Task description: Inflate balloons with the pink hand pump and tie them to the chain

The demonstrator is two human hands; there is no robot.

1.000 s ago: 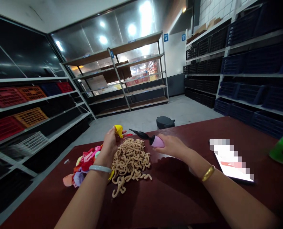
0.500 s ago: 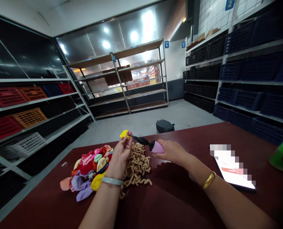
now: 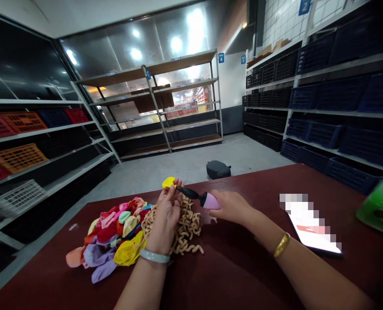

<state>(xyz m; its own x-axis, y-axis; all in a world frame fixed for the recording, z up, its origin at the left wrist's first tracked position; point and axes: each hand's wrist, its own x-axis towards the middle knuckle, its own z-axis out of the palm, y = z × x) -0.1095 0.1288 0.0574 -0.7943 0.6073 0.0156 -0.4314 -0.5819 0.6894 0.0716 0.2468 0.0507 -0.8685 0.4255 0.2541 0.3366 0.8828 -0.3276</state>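
My left hand pinches a limp yellow balloon by its neck, raised above the dark red table. My right hand grips a small hand pump by its pink body, and the pump's black nozzle points left into the balloon's neck. Under both hands lies a tangled heap of tan curly cord. To its left sits a pile of loose coloured balloons.
A phone lies face up on the table to the right. A green object sits at the right edge. A dark bag rests on the floor beyond the table. Shelves with crates line both sides.
My left hand brought the yellow balloon to the right, and the pump's nozzle tip now meets its neck. The view has shifted, showing more of the balloon pile.
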